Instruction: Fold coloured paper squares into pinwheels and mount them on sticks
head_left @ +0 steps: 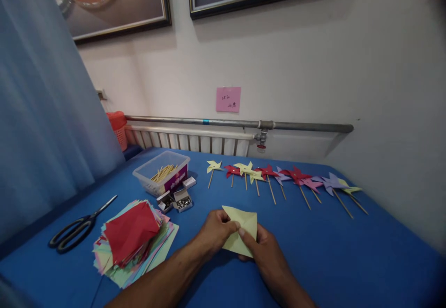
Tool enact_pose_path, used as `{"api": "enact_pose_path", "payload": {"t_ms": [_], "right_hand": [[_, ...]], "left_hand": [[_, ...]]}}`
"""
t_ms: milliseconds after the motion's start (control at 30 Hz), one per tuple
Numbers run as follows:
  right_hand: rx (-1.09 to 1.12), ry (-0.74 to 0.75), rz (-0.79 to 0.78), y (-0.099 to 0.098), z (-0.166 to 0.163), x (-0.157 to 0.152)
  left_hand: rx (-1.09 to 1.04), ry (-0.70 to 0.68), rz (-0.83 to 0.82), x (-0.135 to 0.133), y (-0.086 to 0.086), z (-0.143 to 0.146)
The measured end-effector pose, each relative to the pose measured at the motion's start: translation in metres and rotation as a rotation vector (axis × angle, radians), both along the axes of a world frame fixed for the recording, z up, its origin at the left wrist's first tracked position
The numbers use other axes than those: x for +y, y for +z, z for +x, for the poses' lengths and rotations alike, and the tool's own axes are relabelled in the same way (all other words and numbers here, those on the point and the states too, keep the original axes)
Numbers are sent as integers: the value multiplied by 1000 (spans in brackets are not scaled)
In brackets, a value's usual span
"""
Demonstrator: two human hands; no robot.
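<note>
Both my hands meet over a pale yellow folded paper square (244, 224) just above the blue table (331, 252). My left hand (216, 231) pinches its left edge with fingers closed. The paper's lower right part is pinched by my right hand (261, 247), thumb on top. A stack of coloured paper squares (134, 240), red on top, lies to the left of my left forearm.
A row of finished paper pinwheels (285, 178) on sticks lies along the far side. A clear box of wooden sticks (162, 173) and small open boxes of metal pins (176, 201) sit at the back left. Black scissors (78, 229) lie at the far left.
</note>
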State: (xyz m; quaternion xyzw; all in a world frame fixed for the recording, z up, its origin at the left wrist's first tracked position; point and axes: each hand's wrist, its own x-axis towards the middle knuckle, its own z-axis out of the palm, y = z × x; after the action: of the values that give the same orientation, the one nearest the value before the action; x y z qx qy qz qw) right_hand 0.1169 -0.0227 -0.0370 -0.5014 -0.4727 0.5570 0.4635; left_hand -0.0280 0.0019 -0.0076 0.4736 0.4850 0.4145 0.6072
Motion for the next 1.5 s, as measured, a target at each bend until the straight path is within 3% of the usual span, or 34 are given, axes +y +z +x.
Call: {"api": "enact_pose_path", "payload": {"t_ms": [300,500,800,1000,1500], "right_hand": [[-37,7,24,12,0,-3],[-31,-46,-2,5,-2,2],[-17,-21,31,3,-2,0],[-44,-13,5,9,-4,-2],[-13,-41,-4,-3,-2,2]], "left_hand": [[-73,-51,-27,-1,6,0],[-178,-55,-40,-3,14,-1],[-97,-56,-15,1,3,0],[-88,-37,-18,-1,5,2],[-168,-66,-18,-3,7,1]]}}
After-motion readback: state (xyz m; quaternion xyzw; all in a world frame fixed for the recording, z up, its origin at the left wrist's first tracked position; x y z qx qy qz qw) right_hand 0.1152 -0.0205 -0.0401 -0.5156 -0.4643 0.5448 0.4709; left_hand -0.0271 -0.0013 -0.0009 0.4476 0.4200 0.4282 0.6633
